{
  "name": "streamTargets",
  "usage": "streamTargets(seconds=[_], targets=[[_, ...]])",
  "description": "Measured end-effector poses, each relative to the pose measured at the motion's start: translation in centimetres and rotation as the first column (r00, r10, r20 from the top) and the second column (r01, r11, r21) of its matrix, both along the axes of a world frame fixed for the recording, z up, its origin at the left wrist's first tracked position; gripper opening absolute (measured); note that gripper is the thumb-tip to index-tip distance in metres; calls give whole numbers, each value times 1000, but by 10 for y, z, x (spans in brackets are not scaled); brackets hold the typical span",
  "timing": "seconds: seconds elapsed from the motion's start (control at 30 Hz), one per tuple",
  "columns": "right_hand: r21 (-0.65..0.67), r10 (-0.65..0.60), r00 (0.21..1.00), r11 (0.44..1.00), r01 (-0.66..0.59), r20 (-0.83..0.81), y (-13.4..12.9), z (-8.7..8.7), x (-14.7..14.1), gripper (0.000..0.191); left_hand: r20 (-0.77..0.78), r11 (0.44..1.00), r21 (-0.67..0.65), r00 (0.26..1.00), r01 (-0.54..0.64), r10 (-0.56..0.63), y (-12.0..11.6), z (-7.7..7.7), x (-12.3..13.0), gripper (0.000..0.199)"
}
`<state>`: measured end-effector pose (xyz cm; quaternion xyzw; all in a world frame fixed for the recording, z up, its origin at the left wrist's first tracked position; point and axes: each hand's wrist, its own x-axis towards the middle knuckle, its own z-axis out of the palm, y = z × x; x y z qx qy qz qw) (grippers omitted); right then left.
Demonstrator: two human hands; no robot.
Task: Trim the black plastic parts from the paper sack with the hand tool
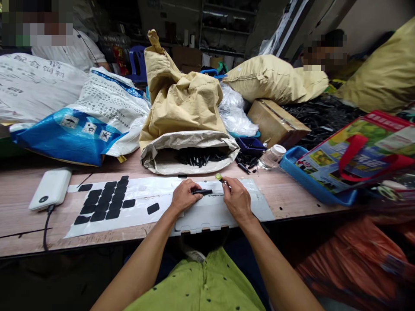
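My left hand point(184, 197) is closed round one end of a black pen-like piece point(205, 191), which lies level and points to the right. My right hand point(237, 198) pinches a small tool with a round yellow-green end point(218, 176), held just right of the black piece and apart from it. Both hands are over a white sheet point(139, 190) and a grey-white board point(207, 217) at the table's front edge. Black rounded squares point(106, 199) sit in rows on the sheet's left part, with a few loose ones beside them.
An open sack point(191, 138) with black pieces stands behind my hands. A white power bank point(51, 189) with a cable is at the left. To the right are a clear jar point(272, 156), a blue tray point(296, 170) with a printed bag, and a cardboard box point(275, 121). Two people sit across.
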<state>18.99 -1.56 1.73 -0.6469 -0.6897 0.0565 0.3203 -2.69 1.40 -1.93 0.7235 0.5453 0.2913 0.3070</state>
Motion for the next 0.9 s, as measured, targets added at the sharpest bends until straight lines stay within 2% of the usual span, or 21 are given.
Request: streamTargets(seconds=[0.13, 0.3, 0.57, 0.67, 0.73, 0.77, 0.8, 0.83, 0.9], targets=[[-29, -58, 992, 998, 61, 112, 17, -17, 23, 31, -17, 1000, 0, 1000, -3, 3, 0, -2, 0, 16], [39, -55, 972, 998, 47, 228, 21, -40, 31, 30, -32, 1000, 7, 999, 4, -4, 0, -3, -1, 17], [52, -79, 948, 996, 66, 308, 17, -39, 25, 29, -29, 1000, -13, 999, -17, 16, 1, -3, 1, 15], [46, -79, 948, 997, 68, 308, 18, -38, 25, 29, -1, 999, -38, 1000, 19, -19, -3, 9, 0, 16], [44, -76, 948, 997, 66, 308, 18, -38, 25, 28, 87, 988, -105, 991, 111, -102, -16, 25, -1, 18], [42, -76, 948, 997, 66, 309, 18, -38, 25, 28, 163, 967, -170, 973, 192, -165, -26, 34, -1, 19], [41, -75, 948, 997, 66, 309, 18, -39, 26, 28, 256, 920, -256, 938, 297, -232, -38, 42, -2, 21], [40, -76, 948, 997, 67, 309, 18, -39, 26, 28, 359, 838, -353, 887, 416, -289, -53, 48, -2, 23], [39, -80, 948, 997, 71, 309, 19, -40, 25, 28, 528, 592, -518, 775, 618, -347, -82, 50, 0, 27]])
